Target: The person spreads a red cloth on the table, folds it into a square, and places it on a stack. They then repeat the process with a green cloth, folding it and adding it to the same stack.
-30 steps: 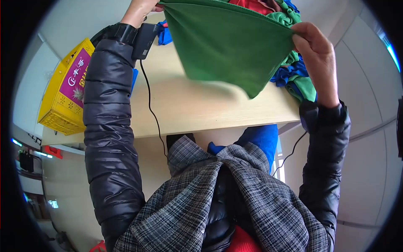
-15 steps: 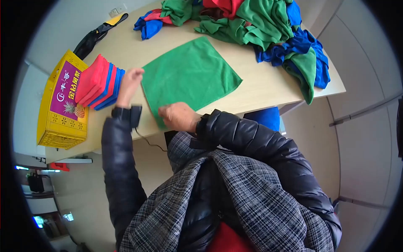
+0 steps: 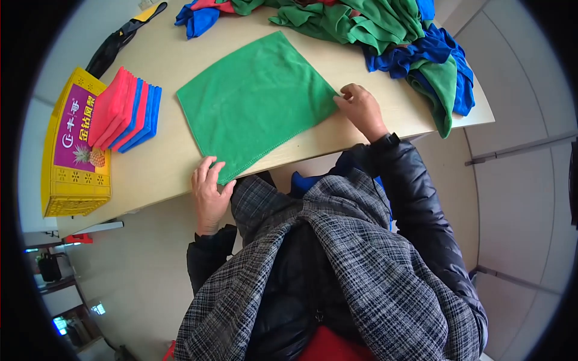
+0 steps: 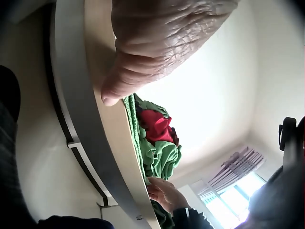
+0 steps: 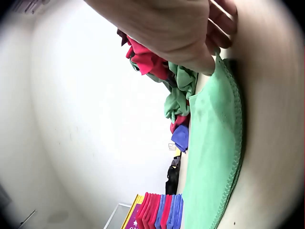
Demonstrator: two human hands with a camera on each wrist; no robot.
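Note:
A green cloth (image 3: 259, 102) lies spread on the table, its stitched hem facing the person. At its near left corner the left hand (image 3: 209, 194) rests with fingers extended over the cloth's edge and the thumb apart. The right hand (image 3: 363, 112) pinches the right corner between thumb and fingers. In the right wrist view, that corner of the cloth (image 5: 209, 143) is drawn up a little toward the right hand (image 5: 190, 33). The left wrist view shows the thumb of the left hand (image 4: 147, 47) at the table edge, its other fingertips hidden.
Folded red and blue cloths (image 3: 129, 111) stand in a row beside a yellow box (image 3: 75, 144) at the left. A heap of crumpled green, red and blue cloths (image 3: 355, 27) covers the back and right. Behind the box lies a black and yellow strap-like thing (image 3: 117, 42).
The green cloth, held up in the air earlier, now lies flat on the table. The left hand has come down to the near corner; the right hand has moved right to the opposite corner.

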